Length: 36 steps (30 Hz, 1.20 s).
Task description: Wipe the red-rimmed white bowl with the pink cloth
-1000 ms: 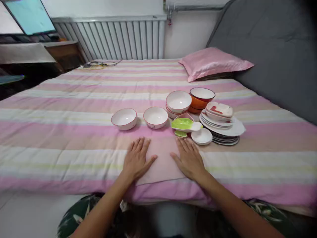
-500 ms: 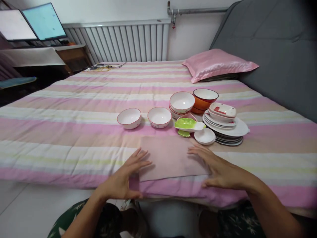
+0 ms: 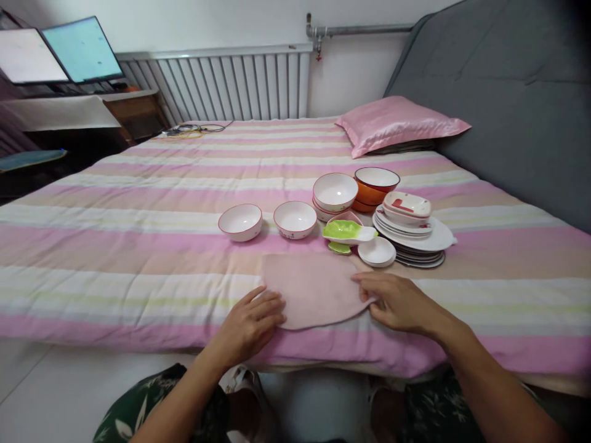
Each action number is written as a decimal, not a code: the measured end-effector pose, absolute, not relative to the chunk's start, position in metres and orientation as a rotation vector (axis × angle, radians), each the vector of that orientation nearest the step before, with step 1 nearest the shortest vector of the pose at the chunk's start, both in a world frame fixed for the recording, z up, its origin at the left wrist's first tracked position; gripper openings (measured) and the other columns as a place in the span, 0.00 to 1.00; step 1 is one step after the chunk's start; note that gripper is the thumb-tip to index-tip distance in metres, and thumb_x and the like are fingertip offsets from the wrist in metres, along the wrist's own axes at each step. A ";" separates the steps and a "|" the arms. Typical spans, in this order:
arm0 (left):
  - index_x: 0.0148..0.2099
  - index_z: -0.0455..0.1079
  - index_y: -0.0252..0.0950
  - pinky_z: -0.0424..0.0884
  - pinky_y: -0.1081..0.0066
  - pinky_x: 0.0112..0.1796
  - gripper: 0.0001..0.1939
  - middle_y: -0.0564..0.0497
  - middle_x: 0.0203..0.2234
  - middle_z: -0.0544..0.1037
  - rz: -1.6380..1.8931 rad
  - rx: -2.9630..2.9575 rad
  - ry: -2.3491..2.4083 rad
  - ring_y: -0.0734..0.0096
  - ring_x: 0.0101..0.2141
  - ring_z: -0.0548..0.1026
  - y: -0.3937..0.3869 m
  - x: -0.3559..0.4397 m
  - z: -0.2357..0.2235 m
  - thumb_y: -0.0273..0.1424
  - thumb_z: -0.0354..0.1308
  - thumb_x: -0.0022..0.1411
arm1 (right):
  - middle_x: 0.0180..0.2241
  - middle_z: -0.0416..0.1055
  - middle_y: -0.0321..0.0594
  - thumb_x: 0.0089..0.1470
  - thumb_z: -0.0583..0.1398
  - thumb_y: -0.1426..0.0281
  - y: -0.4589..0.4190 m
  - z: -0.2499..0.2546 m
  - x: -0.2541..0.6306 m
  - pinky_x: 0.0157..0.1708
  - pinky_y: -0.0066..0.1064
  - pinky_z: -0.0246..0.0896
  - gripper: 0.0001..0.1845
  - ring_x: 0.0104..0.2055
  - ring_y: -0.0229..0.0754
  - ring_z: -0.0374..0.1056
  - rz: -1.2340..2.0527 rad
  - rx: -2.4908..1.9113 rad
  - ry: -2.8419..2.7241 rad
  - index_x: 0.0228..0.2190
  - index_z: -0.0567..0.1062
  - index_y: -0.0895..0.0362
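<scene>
Pink cloth (image 3: 318,286) lies near the front edge of the bed (image 3: 138,240), on its striped cover, with its near side curved and both near corners at the hands. Left to right, 2 lit monitors (image 3: 85,50) stand beyond the bed's far left corner, and a loose bunch of cables (image 3: 198,129) rests near that corner. A white bowl with a red rim (image 3: 240,223) sits upright, just apart from the cloth's far left corner. Nearer the front edge, the left hand (image 3: 252,325) has its fingers close together and loosely bent over the cloth's near left corner, fingertips touching it; the thumb is hidden, so I cannot tell whether the corner is pinched. A 2nd red-rimmed bowl (image 3: 295,219) stands behind the cloth. To its right come a stack of red-rimmed bowls (image 3: 335,192), a green and white dish (image 3: 344,232) in front of it, and orange bowls (image 3: 369,197) behind. Small white dishes (image 3: 377,252) sit near the cloth's far right corner. The right hand (image 3: 401,303) has its fingers nearly closed, bent toward the thumb, with the cloth's near right corner between them. Beyond it, a stack of plates (image 3: 438,237) carries 2 rectangular dishes (image 3: 407,207) on top.
</scene>
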<state>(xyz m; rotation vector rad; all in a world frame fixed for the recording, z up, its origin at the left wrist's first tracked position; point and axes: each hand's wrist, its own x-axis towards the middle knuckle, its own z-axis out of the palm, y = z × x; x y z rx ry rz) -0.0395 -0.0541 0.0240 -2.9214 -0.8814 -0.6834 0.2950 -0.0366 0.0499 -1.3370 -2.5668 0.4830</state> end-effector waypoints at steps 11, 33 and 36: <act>0.41 0.73 0.36 0.75 0.73 0.39 0.13 0.49 0.33 0.81 -1.317 -2.830 -1.160 0.69 0.36 0.79 -0.046 -0.034 0.052 0.19 0.53 0.55 | 0.36 0.77 0.38 0.39 0.55 0.79 -0.028 0.053 0.302 0.41 0.34 0.65 0.11 0.43 0.46 0.72 0.668 -1.112 -2.058 0.26 0.63 0.53; 0.36 0.76 0.33 0.61 0.78 0.22 0.13 0.54 0.19 0.72 -1.819 -2.674 -2.533 0.77 0.22 0.68 0.040 -0.015 0.049 0.37 0.63 0.51 | 0.29 0.72 0.37 0.49 0.58 0.63 0.018 0.033 0.307 0.29 0.28 0.59 0.09 0.29 0.39 0.68 0.698 -1.437 -1.678 0.31 0.69 0.56; 0.37 0.76 0.33 0.65 0.77 0.25 0.13 0.51 0.23 0.76 -1.770 -2.806 -2.481 0.75 0.25 0.70 0.032 -0.022 0.055 0.36 0.63 0.51 | 0.31 0.73 0.38 0.50 0.59 0.64 0.008 0.037 0.314 0.33 0.30 0.63 0.08 0.32 0.41 0.70 0.667 -1.457 -1.765 0.31 0.70 0.56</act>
